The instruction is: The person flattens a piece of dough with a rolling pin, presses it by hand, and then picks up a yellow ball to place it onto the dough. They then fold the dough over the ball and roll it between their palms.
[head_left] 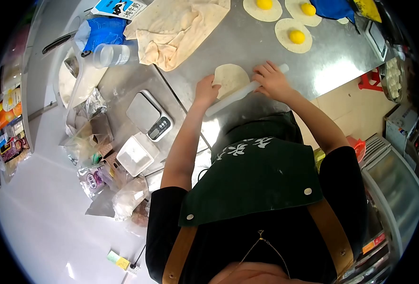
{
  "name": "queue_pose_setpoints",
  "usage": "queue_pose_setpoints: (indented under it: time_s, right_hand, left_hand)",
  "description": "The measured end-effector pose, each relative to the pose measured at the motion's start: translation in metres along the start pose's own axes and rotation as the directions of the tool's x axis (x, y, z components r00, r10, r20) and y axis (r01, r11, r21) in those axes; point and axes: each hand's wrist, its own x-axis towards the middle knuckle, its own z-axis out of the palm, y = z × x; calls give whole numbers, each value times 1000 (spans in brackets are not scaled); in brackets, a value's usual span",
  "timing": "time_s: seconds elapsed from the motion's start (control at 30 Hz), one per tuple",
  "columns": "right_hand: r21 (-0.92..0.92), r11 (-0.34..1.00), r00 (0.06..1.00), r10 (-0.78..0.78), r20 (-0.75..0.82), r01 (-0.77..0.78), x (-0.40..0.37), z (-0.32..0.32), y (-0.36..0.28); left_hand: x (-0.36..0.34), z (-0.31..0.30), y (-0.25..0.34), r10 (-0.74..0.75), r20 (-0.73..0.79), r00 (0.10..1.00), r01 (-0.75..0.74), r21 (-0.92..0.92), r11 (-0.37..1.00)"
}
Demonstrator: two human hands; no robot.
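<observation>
A flat round of dough (232, 78) lies on the steel worktop, and a white rolling pin (233, 100) slants across its near edge. My left hand (206, 90) has its fingers curled at the left edge of the dough, which it appears to pinch. On the right end part of the pin rests my right hand (270, 81), fingers bent over it. Farther back are several dough rounds, each with a yellow ball in the middle, such as the nearest filled round (293, 36).
A cloth (176, 33) lies to the back left, near a clear plastic cup (111, 56) and a milk carton (119, 7). Left of me are a digital scale (149, 115), a white tub (137, 154) and several plastic bags. A red stool (371, 81) stands at the right.
</observation>
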Motion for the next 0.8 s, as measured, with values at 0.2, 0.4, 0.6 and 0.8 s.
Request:
queue_pose_setpoints:
  time_s: [0.2, 0.4, 0.6, 0.8]
  right_hand:
    - [-135, 966, 951, 184, -248, -222, 32, 46, -10]
    - [-218, 918, 937, 293, -191, -331, 18, 50, -23]
    - [-164, 903, 899, 347, -266, -397, 72, 47, -18]
    - [-38, 987, 978, 150, -148, -157, -24, 46, -20]
  left_hand:
    - [1, 1, -3, -187, 71, 980, 199, -471, 860]
    - [16, -3, -1, -208, 137, 969, 246, -648, 720]
    - [43, -29, 21, -233, 329, 915, 316, -227, 921]
    - [36, -14, 34, -62, 250, 966, 25, 148, 989]
